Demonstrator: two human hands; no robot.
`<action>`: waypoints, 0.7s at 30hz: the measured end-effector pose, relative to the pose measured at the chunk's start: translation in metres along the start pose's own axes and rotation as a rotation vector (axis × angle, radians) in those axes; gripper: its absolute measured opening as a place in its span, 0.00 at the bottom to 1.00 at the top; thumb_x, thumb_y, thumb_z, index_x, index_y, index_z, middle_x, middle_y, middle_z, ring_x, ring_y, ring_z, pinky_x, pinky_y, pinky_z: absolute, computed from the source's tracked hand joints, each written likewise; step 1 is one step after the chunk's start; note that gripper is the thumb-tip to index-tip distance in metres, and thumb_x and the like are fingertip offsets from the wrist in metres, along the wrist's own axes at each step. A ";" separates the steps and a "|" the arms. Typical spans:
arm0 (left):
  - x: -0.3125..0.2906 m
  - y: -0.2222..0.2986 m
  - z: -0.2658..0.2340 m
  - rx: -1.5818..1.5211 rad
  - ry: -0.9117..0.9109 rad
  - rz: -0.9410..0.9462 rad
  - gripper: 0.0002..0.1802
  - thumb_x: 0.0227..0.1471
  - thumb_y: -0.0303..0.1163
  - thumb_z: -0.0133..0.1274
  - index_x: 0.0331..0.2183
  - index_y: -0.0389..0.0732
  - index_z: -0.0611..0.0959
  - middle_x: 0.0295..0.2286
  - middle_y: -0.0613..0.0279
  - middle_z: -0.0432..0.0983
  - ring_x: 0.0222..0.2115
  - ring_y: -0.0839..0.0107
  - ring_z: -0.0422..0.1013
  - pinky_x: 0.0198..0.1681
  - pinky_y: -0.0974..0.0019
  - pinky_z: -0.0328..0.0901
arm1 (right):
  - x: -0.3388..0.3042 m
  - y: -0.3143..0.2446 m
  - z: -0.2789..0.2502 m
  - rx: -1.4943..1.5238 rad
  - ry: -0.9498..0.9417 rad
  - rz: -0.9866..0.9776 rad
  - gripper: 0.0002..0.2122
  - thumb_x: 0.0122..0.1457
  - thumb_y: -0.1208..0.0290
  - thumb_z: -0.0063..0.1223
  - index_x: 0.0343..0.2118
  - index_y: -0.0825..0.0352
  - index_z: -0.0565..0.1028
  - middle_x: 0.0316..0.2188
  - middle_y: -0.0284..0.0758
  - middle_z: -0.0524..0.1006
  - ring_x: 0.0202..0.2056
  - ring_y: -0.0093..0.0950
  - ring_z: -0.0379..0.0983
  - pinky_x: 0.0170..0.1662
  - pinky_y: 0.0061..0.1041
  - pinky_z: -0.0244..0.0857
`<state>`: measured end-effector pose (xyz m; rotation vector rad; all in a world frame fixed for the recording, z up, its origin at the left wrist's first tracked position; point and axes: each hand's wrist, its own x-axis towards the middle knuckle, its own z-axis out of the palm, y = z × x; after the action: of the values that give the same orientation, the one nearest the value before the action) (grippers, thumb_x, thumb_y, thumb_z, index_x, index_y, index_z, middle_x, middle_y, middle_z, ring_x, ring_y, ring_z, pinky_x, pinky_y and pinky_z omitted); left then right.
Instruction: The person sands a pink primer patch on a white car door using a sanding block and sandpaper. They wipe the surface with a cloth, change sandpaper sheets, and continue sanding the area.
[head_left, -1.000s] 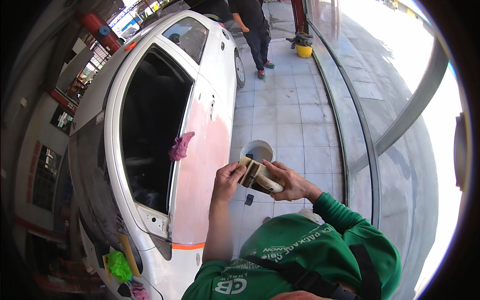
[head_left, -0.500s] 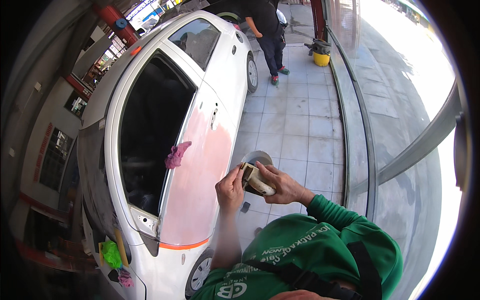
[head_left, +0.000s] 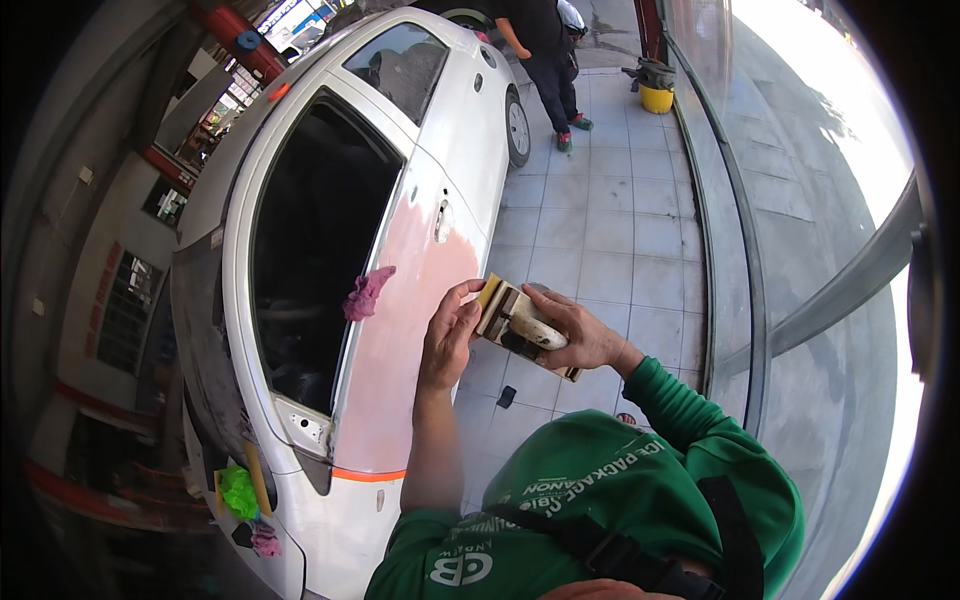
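Note:
A worn cream sanding block (head_left: 537, 331) with a rounded handle is held in front of me, above the tiled floor. My right hand (head_left: 588, 335) is closed around its handle side, thumb along the far edge. At the block's left end shows a strip of yellow sandpaper (head_left: 489, 290). My left hand (head_left: 448, 338) pinches that end, thumb and fingers on the sandpaper's edge. Left of my hands stands a white car, its front door (head_left: 400, 350) covered by a dull pinkish patch. A crumpled pink cloth (head_left: 368, 293) hangs at the window's lower edge.
A dark flat object (head_left: 507, 397) lies on the tiles below my hands. A person (head_left: 545, 70) in dark clothes stands near the car's rear, with a yellow bucket (head_left: 656, 98) to the right. Glass panels (head_left: 735, 230) run along the right. Green and pink cloths (head_left: 240, 493) rest at the car's front.
Both hands have moved a little farther from me with the sanding block. The block has turned, so more of its handle side and the yellow sandpaper edge show. The view has shifted slightly.

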<state>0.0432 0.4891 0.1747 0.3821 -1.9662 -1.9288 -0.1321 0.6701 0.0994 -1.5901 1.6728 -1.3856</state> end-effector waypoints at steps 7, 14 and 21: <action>0.003 0.011 -0.013 -0.163 -0.027 0.187 0.29 0.69 0.37 0.56 0.61 0.26 0.72 0.52 0.52 0.78 0.50 0.71 0.75 0.56 0.67 0.69 | 0.011 -0.030 -0.004 0.080 0.080 -0.024 0.53 0.39 0.68 0.65 0.74 0.73 0.54 0.56 0.49 0.71 0.58 0.46 0.70 0.64 0.36 0.64; 0.008 0.003 -0.007 0.042 0.179 0.153 0.21 0.63 0.26 0.62 0.55 0.28 0.81 0.46 0.57 0.83 0.44 0.76 0.78 0.51 0.72 0.72 | 0.009 -0.033 0.004 -0.067 0.079 -0.049 0.52 0.41 0.71 0.63 0.74 0.71 0.55 0.57 0.49 0.71 0.57 0.48 0.71 0.62 0.36 0.67; -0.001 -0.011 -0.024 0.015 0.047 -0.059 0.24 0.66 0.29 0.57 0.59 0.29 0.78 0.51 0.53 0.81 0.49 0.71 0.78 0.56 0.65 0.71 | 0.005 -0.025 0.004 -0.191 -0.021 -0.067 0.52 0.41 0.72 0.65 0.74 0.65 0.55 0.57 0.47 0.71 0.58 0.48 0.70 0.63 0.40 0.68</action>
<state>0.0539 0.4679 0.1637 0.4900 -1.9609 -1.9240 -0.1182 0.6681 0.1216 -1.7736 1.8006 -1.2675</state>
